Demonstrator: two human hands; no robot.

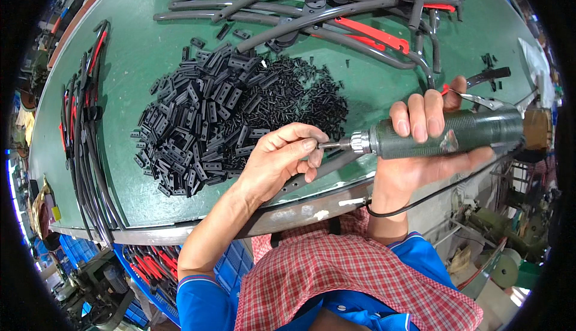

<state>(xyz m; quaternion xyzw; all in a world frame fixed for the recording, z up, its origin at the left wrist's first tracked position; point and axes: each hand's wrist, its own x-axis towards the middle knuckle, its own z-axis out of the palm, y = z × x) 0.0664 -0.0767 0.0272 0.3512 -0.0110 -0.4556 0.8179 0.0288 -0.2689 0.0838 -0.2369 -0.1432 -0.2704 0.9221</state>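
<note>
My right hand (414,127) is wrapped round a dark green electric screwdriver (450,130), which lies sideways with its bit (338,144) to the left. At the bit's tip, my left hand (287,154) pinches a small dark screw, mostly hidden by the fingertips. Beneath that hand a dark grey tube (297,183) with small holes runs along the near table edge. Beyond my left hand lie a heap of black slotted blocks (198,115) and, joining it on the right, a spread of small black screws (300,94).
Bent dark tube frames with red levers (372,34) are piled at the far side of the green table (132,49). More folded tubes (87,145) lie at its left edge. A black cord (414,208) hangs near my right forearm. Below stands a blue crate (144,277) with red parts.
</note>
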